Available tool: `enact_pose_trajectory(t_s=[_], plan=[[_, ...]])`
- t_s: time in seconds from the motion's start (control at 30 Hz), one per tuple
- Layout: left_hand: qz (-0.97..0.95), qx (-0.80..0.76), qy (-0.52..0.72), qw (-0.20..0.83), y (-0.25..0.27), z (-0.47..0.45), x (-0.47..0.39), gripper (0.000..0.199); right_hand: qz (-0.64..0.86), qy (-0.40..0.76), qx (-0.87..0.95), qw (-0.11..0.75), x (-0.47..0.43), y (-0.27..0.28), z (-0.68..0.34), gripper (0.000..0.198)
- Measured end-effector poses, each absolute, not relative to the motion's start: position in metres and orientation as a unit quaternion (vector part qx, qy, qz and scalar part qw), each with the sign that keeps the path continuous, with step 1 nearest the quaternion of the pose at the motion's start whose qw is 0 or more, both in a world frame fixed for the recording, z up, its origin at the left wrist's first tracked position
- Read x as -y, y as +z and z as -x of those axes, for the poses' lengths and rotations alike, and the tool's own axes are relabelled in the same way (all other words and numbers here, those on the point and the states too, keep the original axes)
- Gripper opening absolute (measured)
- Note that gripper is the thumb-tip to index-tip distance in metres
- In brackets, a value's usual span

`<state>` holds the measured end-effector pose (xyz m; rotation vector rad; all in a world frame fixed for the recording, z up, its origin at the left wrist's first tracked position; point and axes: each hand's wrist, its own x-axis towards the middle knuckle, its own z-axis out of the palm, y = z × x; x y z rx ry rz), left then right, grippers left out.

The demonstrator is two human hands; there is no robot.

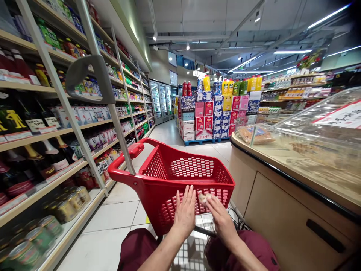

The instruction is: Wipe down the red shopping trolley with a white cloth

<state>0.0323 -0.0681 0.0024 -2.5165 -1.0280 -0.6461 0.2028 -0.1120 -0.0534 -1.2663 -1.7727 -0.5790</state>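
Note:
A red plastic shopping basket cart stands right in front of my knees, its side wall full of small holes. Against that wall lies my left hand, flat with the fingers stretched out, just under the rim. My right hand is bent beside it, its fingers closed on a small crumpled whitish wad, perhaps a tissue or cloth, close to the perforated side. The cart's grey metal pole and grey handle rise at the left. The basket's bottom is hidden.
Shelves of bottles and cans run along the left. A curved display counter with a clear cover borders the right. Stacked drink cartons stand on blue pallets ahead. Cables lie near the counter's foot.

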Motion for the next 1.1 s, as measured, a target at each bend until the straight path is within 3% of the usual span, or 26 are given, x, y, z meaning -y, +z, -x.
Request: enact_pose_trajectory(t_s=[0.13, 0.37, 0.57, 0.77, 0.97, 1.1], plan=[[0.892, 0.354, -0.224, 0.171, 0.004, -0.044, 0.068, 0.070, 0.525, -0.252, 0.660, 0.474, 0.108, -0.032, -0.221, 0.048], [0.897, 0.339, -0.224, 0.176, 0.004, -0.055, 0.066, 0.070, 0.514, -0.253, 0.722, 0.388, 0.116, -0.059, -0.236, 0.050], [0.905, 0.329, -0.220, 0.158, 0.009, -0.068, 0.069, 0.068, 0.574, -0.266, 0.632, 0.447, 0.116, -0.042, -0.270, 0.055], [0.908, 0.315, -0.222, 0.164, 0.007, -0.074, 0.070, 0.068, 0.588, -0.240, 0.683, 0.360, 0.127, -0.078, -0.275, 0.056], [0.911, 0.325, -0.198, 0.161, 0.005, -0.077, 0.069, 0.067, 0.629, -0.252, 0.590, 0.440, 0.123, -0.051, -0.291, 0.059], [0.913, 0.322, -0.187, 0.169, 0.004, -0.076, 0.070, 0.066, 0.676, -0.192, 0.598, 0.387, 0.119, -0.076, -0.292, 0.056]])
